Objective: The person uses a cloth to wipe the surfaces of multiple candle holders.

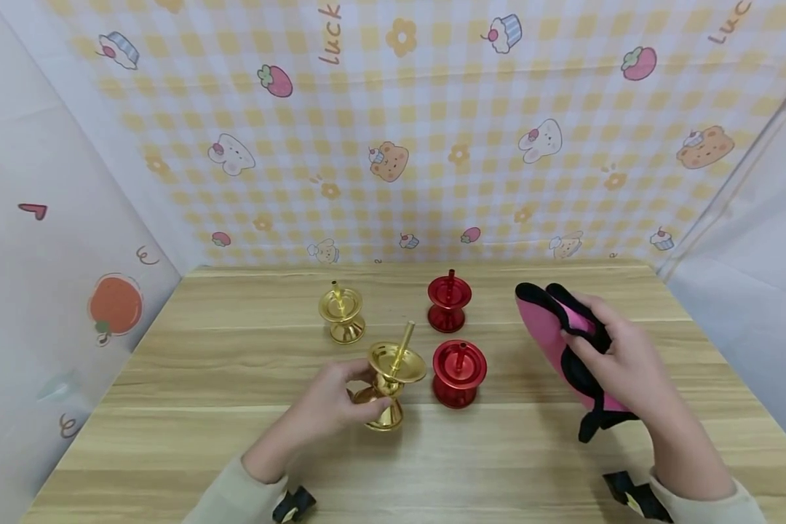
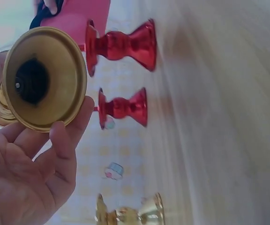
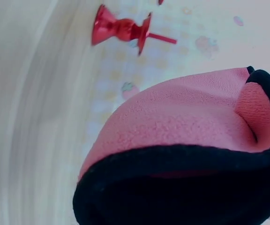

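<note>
My left hand (image 1: 321,404) holds a shiny gold candle holder (image 1: 385,384) by its waist, between thumb and fingers. The holder leans to the right, its thin rod pointing up. In the left wrist view its hollow base (image 2: 67,79) faces the camera, with a dark centre. On the right, my right hand (image 1: 632,375) grips a folded pink cloth piece (image 1: 542,327) with thick black edging, held above the table. The right wrist view shows the pink cloth (image 3: 182,117) bulging, its black-edged opening toward the camera.
A second gold candle holder (image 1: 347,331) stands behind the left hand. Two red candle holders, one nearer (image 1: 455,389) and one farther back (image 1: 447,318), stand upright between the hands. The wooden table (image 1: 190,364) ends at a patterned cloth backdrop (image 1: 340,131).
</note>
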`<state>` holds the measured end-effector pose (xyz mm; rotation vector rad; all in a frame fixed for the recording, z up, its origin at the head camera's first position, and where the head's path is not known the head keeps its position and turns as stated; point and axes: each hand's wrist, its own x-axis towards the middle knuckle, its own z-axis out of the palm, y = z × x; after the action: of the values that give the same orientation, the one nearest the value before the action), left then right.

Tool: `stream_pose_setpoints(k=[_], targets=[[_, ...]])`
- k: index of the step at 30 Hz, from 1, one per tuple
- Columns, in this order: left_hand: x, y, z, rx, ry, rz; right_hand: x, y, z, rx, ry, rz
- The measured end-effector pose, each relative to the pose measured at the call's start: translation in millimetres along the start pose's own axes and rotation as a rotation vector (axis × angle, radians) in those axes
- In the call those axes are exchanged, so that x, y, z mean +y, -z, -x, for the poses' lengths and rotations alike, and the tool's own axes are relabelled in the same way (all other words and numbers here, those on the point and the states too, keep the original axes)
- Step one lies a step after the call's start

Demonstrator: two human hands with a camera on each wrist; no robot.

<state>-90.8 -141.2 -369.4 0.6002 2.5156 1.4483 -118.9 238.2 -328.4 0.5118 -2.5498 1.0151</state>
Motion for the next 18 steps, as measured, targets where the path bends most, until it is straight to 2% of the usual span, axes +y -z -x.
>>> stream_pose_setpoints(k=[9, 18], targets=[[12.6, -8.7, -6.7, 0.049, -0.049, -0.002, -25, -5.7, -3, 0.015, -0.045, -0.085], [30.1, -14.2, -10.8, 0.091, -0.033, -0.003, -48, -13.0, -3, 0.029, 0.079, -0.196]])
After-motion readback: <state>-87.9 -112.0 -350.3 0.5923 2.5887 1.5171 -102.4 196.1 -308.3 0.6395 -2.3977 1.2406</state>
